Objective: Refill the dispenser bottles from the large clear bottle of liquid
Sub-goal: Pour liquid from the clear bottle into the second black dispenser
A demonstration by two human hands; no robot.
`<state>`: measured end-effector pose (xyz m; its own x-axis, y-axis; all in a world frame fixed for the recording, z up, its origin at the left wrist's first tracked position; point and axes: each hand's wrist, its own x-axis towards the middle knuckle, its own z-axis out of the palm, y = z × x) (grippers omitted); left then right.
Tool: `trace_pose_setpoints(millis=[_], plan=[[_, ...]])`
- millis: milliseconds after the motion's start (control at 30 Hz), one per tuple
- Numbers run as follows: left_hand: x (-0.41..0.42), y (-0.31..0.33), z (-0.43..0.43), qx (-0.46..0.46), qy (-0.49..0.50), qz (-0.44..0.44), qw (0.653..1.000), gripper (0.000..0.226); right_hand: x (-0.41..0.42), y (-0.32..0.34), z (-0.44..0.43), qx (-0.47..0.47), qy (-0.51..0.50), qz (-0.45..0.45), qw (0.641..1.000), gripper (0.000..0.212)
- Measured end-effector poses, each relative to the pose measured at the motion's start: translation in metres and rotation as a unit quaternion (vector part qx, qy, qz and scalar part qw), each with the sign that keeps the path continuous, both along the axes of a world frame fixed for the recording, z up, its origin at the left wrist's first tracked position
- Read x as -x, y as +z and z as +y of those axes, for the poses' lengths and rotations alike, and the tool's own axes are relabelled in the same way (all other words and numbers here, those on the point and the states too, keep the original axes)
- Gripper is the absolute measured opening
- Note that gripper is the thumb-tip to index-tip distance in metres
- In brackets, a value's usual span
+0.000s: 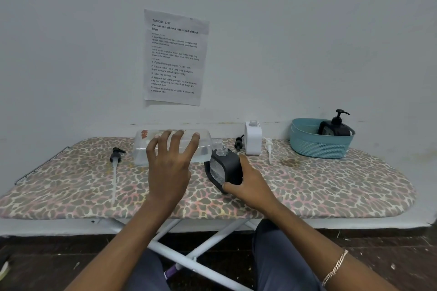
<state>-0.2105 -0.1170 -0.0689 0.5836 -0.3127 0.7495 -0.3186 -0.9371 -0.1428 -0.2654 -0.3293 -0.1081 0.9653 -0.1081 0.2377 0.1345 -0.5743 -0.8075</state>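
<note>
Holding large clear bottle (pixel 142 149) on its side, left hand (pixel 170 163) curled over it, mouth pointing right at open neck of black dispenser bottle (pixel 228 165), gripped tilted by right hand (pixel 250 186) on ironing board (pixel 331 184).

Lower half of black dispenser (pixel 334 128) behind teal basket (pixel 319 147) wall.

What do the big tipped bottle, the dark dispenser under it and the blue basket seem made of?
Large clear bottle: glossy transparent plastic, probably; liquid shows through. Dark dispenser: matte black shell, likely plastic or silicone, with a clear window. Basket: teal moulded plastic, judging by its perforated wall.
</note>
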Motion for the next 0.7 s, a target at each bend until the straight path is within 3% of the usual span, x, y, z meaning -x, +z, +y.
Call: trace_pose_setpoints(millis=[700], plan=[[-0.0004,-0.0007,-0.0003,0.003,0.001,0.001,1.0,0.083,-0.0012,-0.0009,0.0002,0.007,-0.003,-0.001,1.0,0.068]])
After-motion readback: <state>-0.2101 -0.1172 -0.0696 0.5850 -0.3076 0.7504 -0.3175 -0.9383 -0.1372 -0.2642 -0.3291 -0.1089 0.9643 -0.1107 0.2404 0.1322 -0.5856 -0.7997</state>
